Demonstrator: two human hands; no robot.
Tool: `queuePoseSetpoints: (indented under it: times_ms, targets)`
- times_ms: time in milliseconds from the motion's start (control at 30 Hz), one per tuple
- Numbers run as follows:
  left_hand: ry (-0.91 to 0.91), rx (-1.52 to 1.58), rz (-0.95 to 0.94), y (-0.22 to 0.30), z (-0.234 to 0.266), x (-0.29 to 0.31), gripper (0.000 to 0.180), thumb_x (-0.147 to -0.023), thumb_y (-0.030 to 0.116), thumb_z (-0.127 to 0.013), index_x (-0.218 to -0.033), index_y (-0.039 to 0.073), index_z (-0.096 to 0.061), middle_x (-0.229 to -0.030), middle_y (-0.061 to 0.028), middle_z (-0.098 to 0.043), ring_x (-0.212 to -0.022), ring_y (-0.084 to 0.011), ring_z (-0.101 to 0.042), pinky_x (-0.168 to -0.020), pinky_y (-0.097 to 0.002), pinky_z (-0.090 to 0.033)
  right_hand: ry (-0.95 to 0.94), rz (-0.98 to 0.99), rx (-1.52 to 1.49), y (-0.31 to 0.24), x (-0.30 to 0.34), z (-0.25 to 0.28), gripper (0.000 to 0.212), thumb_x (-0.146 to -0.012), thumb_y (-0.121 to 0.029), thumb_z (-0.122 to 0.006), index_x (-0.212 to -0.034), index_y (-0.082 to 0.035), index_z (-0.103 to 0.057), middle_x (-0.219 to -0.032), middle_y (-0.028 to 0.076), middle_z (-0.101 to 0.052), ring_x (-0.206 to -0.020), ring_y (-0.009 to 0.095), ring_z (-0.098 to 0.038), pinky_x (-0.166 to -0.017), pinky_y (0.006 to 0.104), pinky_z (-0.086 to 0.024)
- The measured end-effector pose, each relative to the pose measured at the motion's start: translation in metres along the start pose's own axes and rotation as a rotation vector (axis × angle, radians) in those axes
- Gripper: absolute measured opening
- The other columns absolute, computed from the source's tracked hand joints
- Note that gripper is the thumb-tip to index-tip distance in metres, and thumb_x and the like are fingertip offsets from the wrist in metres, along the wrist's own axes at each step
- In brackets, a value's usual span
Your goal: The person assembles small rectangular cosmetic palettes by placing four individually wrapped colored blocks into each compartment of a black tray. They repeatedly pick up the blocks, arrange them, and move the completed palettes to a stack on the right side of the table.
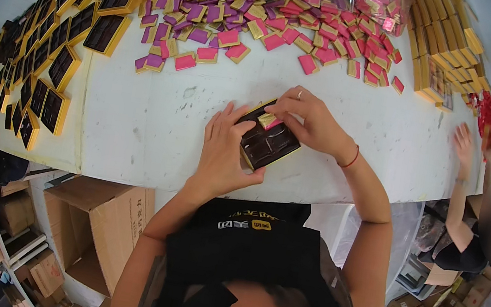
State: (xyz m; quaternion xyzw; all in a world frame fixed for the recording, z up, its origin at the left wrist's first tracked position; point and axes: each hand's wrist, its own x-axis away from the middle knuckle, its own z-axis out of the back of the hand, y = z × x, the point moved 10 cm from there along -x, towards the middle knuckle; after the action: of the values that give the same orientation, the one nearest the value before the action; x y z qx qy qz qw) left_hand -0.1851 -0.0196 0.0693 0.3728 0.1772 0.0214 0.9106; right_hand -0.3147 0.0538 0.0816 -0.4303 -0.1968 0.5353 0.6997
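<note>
A small box (pixel 280 147) with yellow edges and a dark, compartmented tray lies tilted on the white table in front of me. My left hand (pixel 220 151) grips its left side, the thumb at the near corner and the fingers along the far left edge. Over the box's far part, my right hand (pixel 319 124) pinches a small foil-wrapped piece (pixel 268 121), gold with a pink side. Part of that piece is covered by my fingertips. The near compartments of the tray show dark, with nothing in them.
Purple, pink and gold wrapped pieces (pixel 242 15) heap up at the table's far side, near clear plastic bags (pixel 372 0). Open boxes (pixel 63 67) crowd the left; stacked yellow boxes (pixel 440 36) stand far right. A cardboard carton (pixel 111 229) sits below. Other people (pixel 462 207) work at both ends.
</note>
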Motion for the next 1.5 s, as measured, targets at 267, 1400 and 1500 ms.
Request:
queuePoseSetpoints:
  times_ms: [267,1400,1500]
  targets:
    - [-0.169,-0.126,-0.031,0.011,-0.01,-0.001,0.092,-0.068,0.031,-0.078,-0.149,0.006,-0.043,-0.158,-0.0134,-0.037,-0.145,-0.0416,-0.029,-0.118,-0.0572,-0.022,0.124,0.122,0.295,-0.015,0.016,0.005,0.026,-0.08,0.0,-0.077,-0.102,-0.013,-0.079,-0.092,0.002,-0.063,-0.09,0.02,-0.061,-0.074,0.0322,-0.052]
    - [-0.039,0.162,0.116,-0.017,0.01,0.01,0.109,-0.064,0.03,-0.093,-0.15,0.003,-0.032,-0.146,-0.0186,-0.046,-0.133,-0.0401,-0.045,-0.118,-0.0541,-0.03,0.246,0.379,0.406,-0.077,0.014,-0.006,0.026,-0.075,0.0,-0.076,-0.1,-0.005,-0.068,-0.083,0.006,-0.061,-0.069,0.022,-0.062,-0.062,0.0316,-0.053]
    - [-0.036,0.162,0.095,-0.016,0.009,0.007,0.11,-0.063,0.031,-0.093,-0.15,0.003,-0.031,-0.145,-0.0183,-0.046,-0.132,-0.0399,-0.045,-0.118,-0.0544,-0.03,0.205,0.334,0.545,-0.061,0.019,-0.037,0.032,-0.075,-0.001,-0.078,-0.106,-0.004,-0.071,-0.085,0.006,-0.058,-0.071,0.024,-0.06,-0.06,0.0333,-0.052]
